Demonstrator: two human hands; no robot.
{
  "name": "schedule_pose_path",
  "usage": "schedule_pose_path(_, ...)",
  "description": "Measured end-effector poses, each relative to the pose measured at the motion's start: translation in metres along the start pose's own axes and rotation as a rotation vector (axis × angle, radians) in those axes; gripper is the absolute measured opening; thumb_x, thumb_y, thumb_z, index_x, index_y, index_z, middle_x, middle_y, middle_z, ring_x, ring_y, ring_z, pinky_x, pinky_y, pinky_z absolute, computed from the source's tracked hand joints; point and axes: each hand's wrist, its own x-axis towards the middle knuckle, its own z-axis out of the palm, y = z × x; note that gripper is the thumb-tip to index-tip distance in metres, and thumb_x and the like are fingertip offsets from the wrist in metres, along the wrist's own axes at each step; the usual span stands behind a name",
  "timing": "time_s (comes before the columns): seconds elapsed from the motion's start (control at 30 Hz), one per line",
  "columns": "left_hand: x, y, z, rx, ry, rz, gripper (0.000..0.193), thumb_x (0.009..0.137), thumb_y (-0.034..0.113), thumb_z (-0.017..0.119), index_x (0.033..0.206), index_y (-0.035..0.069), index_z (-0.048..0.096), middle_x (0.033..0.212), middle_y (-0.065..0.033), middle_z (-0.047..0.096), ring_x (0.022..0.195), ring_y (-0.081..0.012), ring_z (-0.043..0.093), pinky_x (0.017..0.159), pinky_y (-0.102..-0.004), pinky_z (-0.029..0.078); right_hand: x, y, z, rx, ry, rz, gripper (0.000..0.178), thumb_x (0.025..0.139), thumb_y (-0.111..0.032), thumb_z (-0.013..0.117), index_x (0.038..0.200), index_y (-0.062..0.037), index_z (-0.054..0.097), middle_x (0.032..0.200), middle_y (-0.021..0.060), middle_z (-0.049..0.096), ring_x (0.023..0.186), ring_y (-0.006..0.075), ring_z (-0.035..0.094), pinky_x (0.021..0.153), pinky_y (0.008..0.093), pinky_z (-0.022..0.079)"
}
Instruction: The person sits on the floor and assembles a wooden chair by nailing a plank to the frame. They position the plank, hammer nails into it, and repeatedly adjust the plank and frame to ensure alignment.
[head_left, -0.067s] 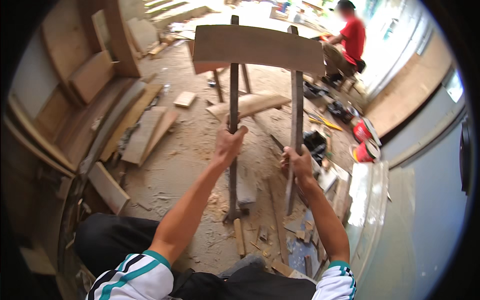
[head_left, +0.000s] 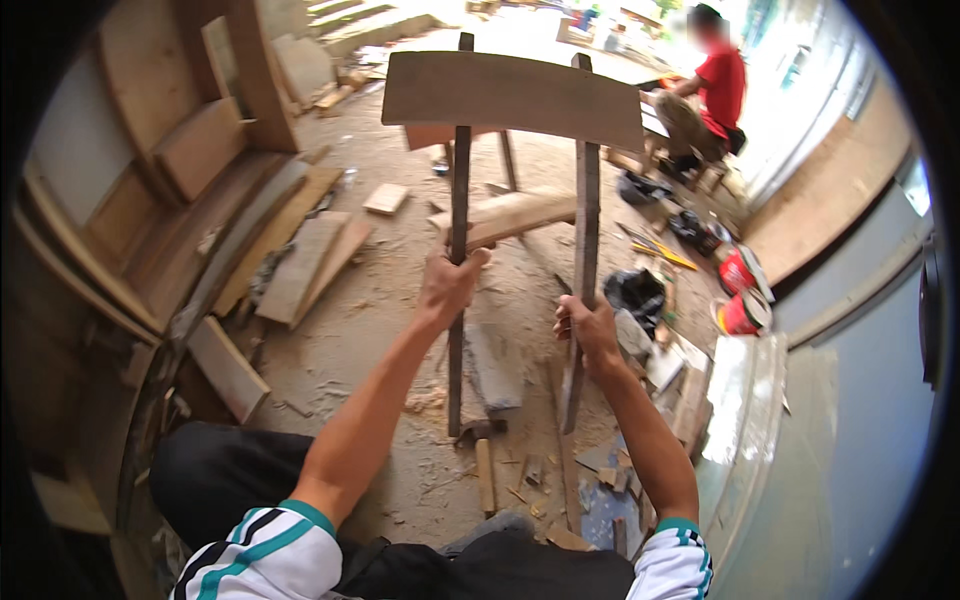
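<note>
My left hand [head_left: 450, 285] is closed around the left dark upright of a wooden frame [head_left: 515, 95]. Round the right upright, slightly lower, my right hand [head_left: 588, 325] is wrapped. A pale, slightly curved board spans the two uprights near their tops, whose ends stick up past it. The frame is held up in front of me. Behind it are another reddish-brown board, a thin dark leg [head_left: 509, 160] and a pale plank [head_left: 520, 215]; I cannot tell whether these join the frame. Below the left upright lies a hammer [head_left: 485, 470] with a wooden handle.
Boards [head_left: 305, 265] and tall wooden panels line the left side. Red cans [head_left: 745, 312], black plastic bags [head_left: 635, 292] and a yellow-handled tool [head_left: 675, 257] lie at right. A glossy sheet [head_left: 740, 400] is near my right arm. A seated person in red [head_left: 720, 90] is farther off.
The held frame has shifted slightly left against the floor, with both hands still around its uprights. The surroundings have slid a little to the right in view.
</note>
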Motion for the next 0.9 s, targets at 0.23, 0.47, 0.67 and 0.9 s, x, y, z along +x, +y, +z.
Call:
schedule_pose_path(0.23,-0.046,-0.009,-0.156,0.182,0.234,-0.18,0.047,0.087,0.004,0.059,0.133,0.003,0.046,0.058,0.0017,0.044,0.038,-0.0104,0.043,0.036,-0.0296,0.037,-0.03,0.045,0.135,-0.044,-0.238,0.07,0.022,0.09,-0.021,0.071,0.095,-0.0048,0.057,0.061,0.0001,0.052,0.046,0.0107,0.05,0.041,0.0273,0.041)
schedule_pose_path(0.47,-0.101,-0.085,-0.22,0.059,0.349,-0.34,0.044,0.089,0.003,0.051,0.133,0.005,0.046,0.06,0.0015,0.044,0.039,-0.0098,0.041,0.035,-0.0302,0.037,-0.057,0.101,0.18,-0.53,-0.258,0.002,0.033,0.091,-0.035,0.068,0.095,-0.0032,0.06,0.069,0.0074,0.06,0.054,0.0159,0.057,0.051,0.0334,0.046)
schedule_pose_path(0.67,-0.131,-0.121,-0.268,0.215,0.378,-0.434,0.043,0.087,0.009,0.053,0.13,0.004,0.05,0.065,-0.0069,0.056,0.043,-0.0164,0.052,0.043,-0.0344,0.044,-0.092,0.146,0.218,-0.601,-0.204,0.217,0.039,0.091,-0.039,0.066,0.097,-0.0007,0.06,0.07,0.0125,0.063,0.065,0.0248,0.064,0.063,0.0399,0.05)
schedule_pose_path(0.9,-0.172,-0.16,-0.295,0.437,0.202,-0.755,0.053,0.086,0.016,0.056,0.136,0.001,0.048,0.079,-0.0168,0.065,0.062,-0.026,0.065,0.061,-0.0398,0.051,-0.153,0.225,0.221,-0.542,-0.073,0.323,0.031,0.093,-0.03,0.066,0.09,-0.0013,0.056,0.059,0.0066,0.058,0.046,0.0154,0.058,0.044,0.0318,0.047)
